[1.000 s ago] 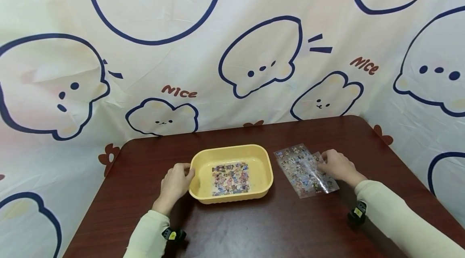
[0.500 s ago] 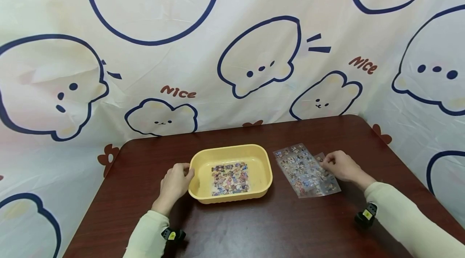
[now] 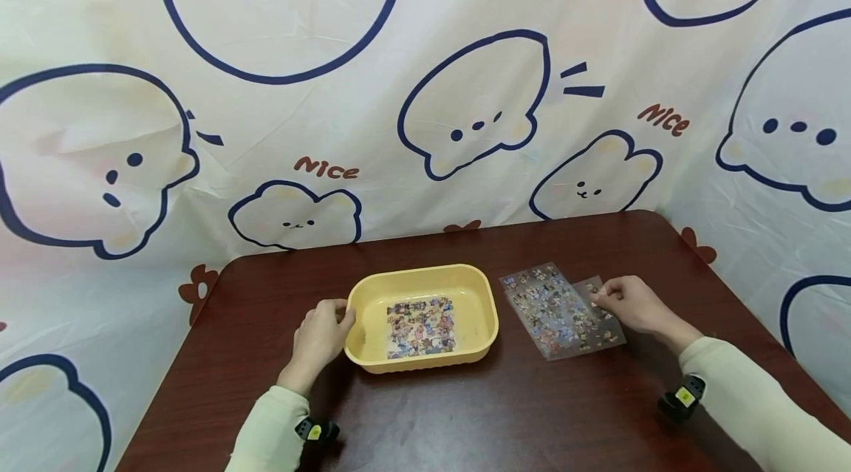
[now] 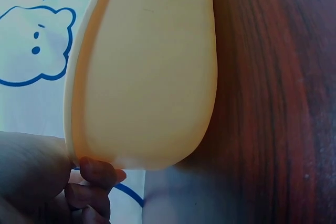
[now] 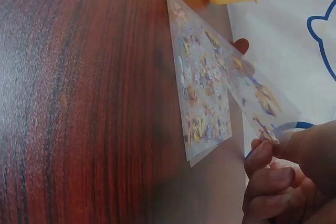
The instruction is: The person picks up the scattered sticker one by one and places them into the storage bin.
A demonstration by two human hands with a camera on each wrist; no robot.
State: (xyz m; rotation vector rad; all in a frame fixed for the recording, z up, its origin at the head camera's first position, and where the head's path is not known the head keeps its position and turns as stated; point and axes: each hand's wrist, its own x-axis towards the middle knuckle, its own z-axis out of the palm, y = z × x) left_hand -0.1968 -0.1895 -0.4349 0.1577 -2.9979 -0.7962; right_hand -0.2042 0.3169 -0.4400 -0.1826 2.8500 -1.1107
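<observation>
My left hand (image 3: 319, 335) grips the left end of a yellow plastic basin (image 3: 476, 313), thumb and fingers at its rim; the left wrist view shows the basin wall (image 4: 147, 77) close up. Inside the basin lies a sheet of small colourful cartoon stickers (image 3: 421, 328). To its right, clear sticker sheets (image 3: 545, 309) overlap on the table. My right hand (image 3: 631, 302) pinches the edge of one clear sticker sheet (image 5: 262, 98) between thumb and forefinger. In the right wrist view that edge is raised and slants above the sheets below (image 5: 202, 98).
Everything stands on a dark red-brown wooden table (image 3: 465, 420). A pale curtain (image 3: 372, 125) with blue cartoon outlines hangs behind the table and along both sides. Black devices sit on both wrists, such as the right wrist strap (image 3: 685, 397).
My right hand has shifted slightly right with the pinched sheet edge, and more of that sheet shows beside the other. The left hand and basin have stayed put.
</observation>
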